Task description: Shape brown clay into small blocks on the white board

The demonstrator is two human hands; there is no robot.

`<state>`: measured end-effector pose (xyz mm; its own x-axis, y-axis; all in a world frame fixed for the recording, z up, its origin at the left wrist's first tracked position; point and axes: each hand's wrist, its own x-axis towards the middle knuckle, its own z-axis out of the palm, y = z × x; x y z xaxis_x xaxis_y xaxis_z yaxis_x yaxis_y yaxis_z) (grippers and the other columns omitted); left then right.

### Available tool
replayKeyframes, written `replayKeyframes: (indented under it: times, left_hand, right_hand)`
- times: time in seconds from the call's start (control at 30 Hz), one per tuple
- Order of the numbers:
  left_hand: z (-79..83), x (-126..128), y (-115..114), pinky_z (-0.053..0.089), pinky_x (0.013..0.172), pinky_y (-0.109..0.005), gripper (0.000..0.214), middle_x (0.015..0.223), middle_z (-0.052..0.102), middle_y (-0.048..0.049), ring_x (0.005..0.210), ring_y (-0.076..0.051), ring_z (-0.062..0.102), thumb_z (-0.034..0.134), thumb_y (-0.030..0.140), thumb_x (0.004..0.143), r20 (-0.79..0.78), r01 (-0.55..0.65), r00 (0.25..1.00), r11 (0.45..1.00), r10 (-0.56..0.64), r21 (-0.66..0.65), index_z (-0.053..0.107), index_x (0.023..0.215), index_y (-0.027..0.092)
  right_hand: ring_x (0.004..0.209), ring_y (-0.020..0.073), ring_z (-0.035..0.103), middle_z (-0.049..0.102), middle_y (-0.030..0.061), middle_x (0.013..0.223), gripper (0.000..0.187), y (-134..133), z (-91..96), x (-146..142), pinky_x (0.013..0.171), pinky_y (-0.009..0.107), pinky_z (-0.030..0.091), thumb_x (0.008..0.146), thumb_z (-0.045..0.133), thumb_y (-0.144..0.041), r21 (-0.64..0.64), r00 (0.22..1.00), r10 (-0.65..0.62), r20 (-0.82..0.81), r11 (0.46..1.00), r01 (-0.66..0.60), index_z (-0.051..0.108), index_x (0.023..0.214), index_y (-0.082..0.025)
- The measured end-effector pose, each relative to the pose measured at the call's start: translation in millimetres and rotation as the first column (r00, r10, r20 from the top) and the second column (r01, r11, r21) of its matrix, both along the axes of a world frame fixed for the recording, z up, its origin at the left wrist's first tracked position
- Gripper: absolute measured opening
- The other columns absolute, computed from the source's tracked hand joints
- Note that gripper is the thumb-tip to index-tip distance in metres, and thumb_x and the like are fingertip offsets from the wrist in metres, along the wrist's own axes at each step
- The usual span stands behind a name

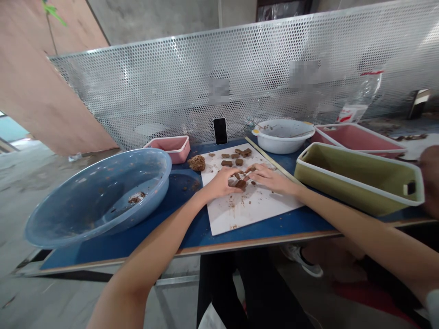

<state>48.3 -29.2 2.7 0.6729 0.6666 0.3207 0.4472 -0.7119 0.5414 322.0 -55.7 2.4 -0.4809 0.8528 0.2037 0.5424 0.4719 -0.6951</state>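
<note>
Both of my hands are over a white board [222,214] strewn with brown crumbs. My left hand [221,183] has its thumb and fingers curled around a brown clay-like piece [241,184]. Facing it from the right, my right hand [269,178] has bent fingers closed at small brown bits, its fingertips close to the left hand's piece. Several short brown blocks [227,163] lie in loose rows just beyond my fingers. A rough brown lump [196,163] rests at the board's left edge.
A large blue basin [103,219] stands tilted on the left. Behind are a small pink bin [180,153], a phone [220,131] and a white basin [284,144]. A stick [270,160] lies along the board. Green [346,187] and pink [363,141] bins stand right, near another person's arm [430,178].
</note>
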Motion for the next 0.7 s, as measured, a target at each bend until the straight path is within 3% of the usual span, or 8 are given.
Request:
replayKeyframes:
  times: [0.17,0.37,0.47,0.6,0.7]
  left_hand:
    - [0.0,-1,1,0.049,0.115,-0.055,0.083,0.144,0.069,-0.0146,0.134,-0.039,0.060,0.093,0.064,0.078,-0.017,0.001,1.000,1.000,-0.001,0.000,0.066,0.147,0.026]
    - [4.1,-3,0,0.046,0.118,-0.056,0.086,0.146,0.067,-0.0152,0.134,-0.038,0.058,0.095,0.061,0.076,-0.048,0.018,0.999,1.000,-0.018,-0.002,0.065,0.148,0.024]
    - [7.4,-3,-3,0.045,0.119,-0.056,0.084,0.146,0.067,-0.0146,0.136,-0.038,0.058,0.093,0.063,0.078,-0.040,0.008,0.999,1.000,-0.009,-0.010,0.065,0.148,0.025]
    - [10.6,-5,-4,0.044,0.120,-0.056,0.081,0.146,0.068,-0.0141,0.135,-0.037,0.058,0.091,0.064,0.080,-0.020,0.021,1.000,1.000,-0.021,-0.008,0.065,0.147,0.025]
    - [10.6,-5,-4,0.044,0.120,-0.055,0.084,0.147,0.067,-0.0148,0.136,-0.037,0.057,0.091,0.064,0.080,-0.023,0.018,1.000,1.000,-0.018,-0.016,0.064,0.149,0.025]
  right_hand:
    - [0.149,0.0329,0.049,0.067,0.0062,0.144,0.051,-2,1.3,-1,0.130,0.057,0.036,0.107,0.042,-0.071,-0.001,1.000,-0.015,-0.009,1.000,0.015,0.074,0.126,-0.037]
    - [0.143,0.0332,0.054,0.066,0.0075,0.138,0.050,0,2.5,2,0.129,0.055,0.038,0.108,0.040,-0.069,0.064,0.999,0.002,0.042,0.998,-0.004,0.079,0.113,-0.038]
    - [0.143,0.0338,0.053,0.065,0.0086,0.137,0.052,0,5.8,3,0.129,0.055,0.036,0.108,0.039,-0.069,0.115,0.996,-0.022,0.082,0.993,0.013,0.080,0.116,-0.037]
    - [0.140,0.0404,0.053,0.064,0.0121,0.142,0.055,-13,25.8,12,0.124,0.066,0.035,0.108,0.040,-0.069,0.235,0.979,-0.172,0.113,0.962,0.142,0.080,0.123,-0.034]
    - [0.133,0.0414,0.060,0.071,0.0123,0.132,0.051,-32,50.9,37,0.118,0.067,0.038,0.109,0.041,-0.062,0.354,0.960,-0.244,0.135,0.917,0.184,0.079,0.127,-0.033]
